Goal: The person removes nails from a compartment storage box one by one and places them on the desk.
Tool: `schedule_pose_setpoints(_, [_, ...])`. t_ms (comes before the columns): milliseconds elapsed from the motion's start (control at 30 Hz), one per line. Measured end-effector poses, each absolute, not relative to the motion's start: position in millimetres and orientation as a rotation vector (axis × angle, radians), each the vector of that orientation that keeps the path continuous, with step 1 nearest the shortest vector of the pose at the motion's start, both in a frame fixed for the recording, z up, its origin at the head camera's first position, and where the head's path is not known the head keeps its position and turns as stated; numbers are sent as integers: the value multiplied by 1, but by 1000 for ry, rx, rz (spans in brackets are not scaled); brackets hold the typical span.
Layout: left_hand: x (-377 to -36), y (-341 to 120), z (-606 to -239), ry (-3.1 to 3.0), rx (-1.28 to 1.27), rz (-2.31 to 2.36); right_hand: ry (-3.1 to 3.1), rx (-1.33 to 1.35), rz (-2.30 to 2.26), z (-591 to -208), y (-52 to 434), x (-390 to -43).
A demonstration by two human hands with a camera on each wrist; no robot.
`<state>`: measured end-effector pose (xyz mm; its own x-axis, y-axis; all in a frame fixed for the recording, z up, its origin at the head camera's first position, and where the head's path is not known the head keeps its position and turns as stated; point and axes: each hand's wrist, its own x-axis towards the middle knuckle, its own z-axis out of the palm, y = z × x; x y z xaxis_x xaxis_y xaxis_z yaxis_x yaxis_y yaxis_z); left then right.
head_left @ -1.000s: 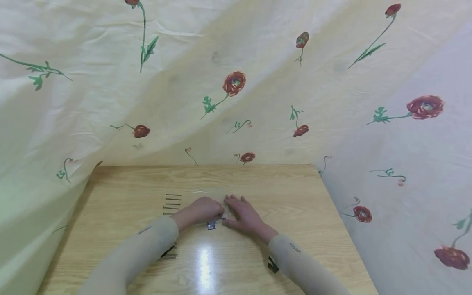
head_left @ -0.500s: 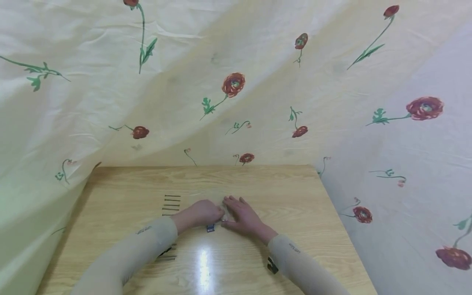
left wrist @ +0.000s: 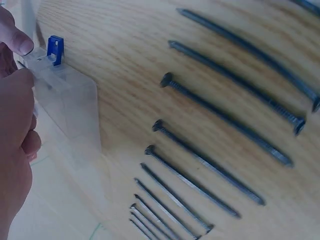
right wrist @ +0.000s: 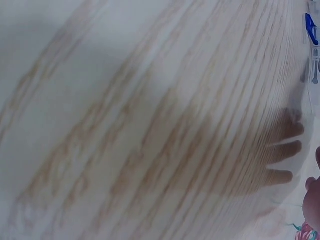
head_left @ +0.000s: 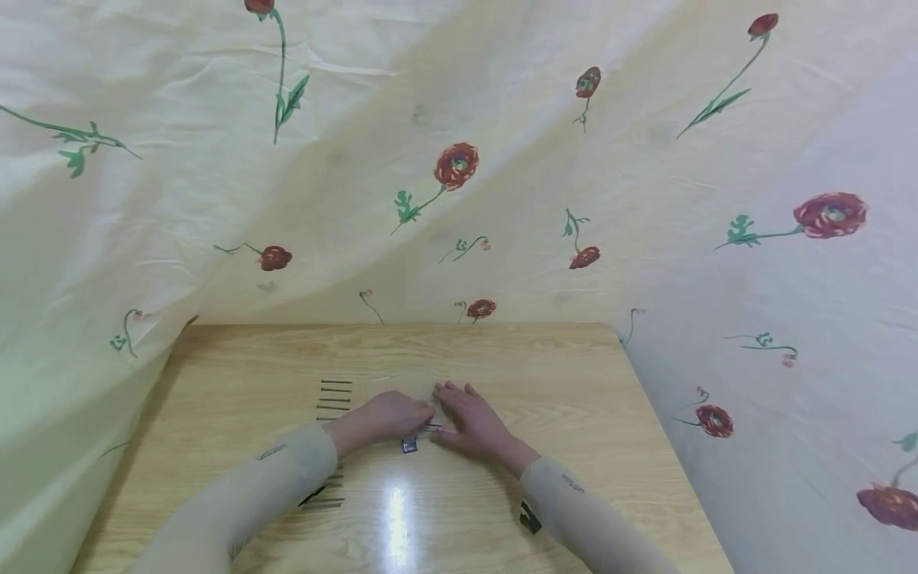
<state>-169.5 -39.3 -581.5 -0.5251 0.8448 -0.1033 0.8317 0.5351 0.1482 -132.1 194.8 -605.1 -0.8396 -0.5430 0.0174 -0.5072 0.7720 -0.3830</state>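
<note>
A clear plastic box with a blue latch stands on the table between the hands. My left hand reaches over the box, fingers curled, thumb and forefinger pinching a thin dark nail whose tip just shows. Most of that nail is hidden by the fingers. The right hand lies with fingers extended along the box's right side, its thumb near the front corner. In the head view the blue latch faces me. Thin nail-like lines show between the two hands.
Left of the box, several nails lie spaced in a row on the wooden table. More nails are near my left sleeve, which covers part of the row. A flowered cloth hangs behind and beside the table.
The left hand has shifted slightly left and toward me at the box, and its fingers have lowered a little. The thin lines between the hands show more now. The right hand stays put.
</note>
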Motion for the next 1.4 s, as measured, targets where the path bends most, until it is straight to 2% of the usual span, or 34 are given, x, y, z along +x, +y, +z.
schedule_pose_setpoints(167, [-169,-45,-574,2562,1224,442,2886,-852,-603,-605,193,-130])
schedule_pose_setpoints(600, [-151,-99,-538,2650,1233,403,2883,-802,-580,-603,193,-128])
schedule_pose_setpoints(900, [-118,-149,-554,2721,1236,396,2867,-801,-578,-605,194,-130])
schedule_pose_setpoints(1133, [-91,-168,-557,2684,1214,497,2877,-800,-559,-606,196,-134])
schedule_pose_setpoints(1400, [-60,-186,-580,2677,1307,533,2868,-820,-574,-608,196,-136])
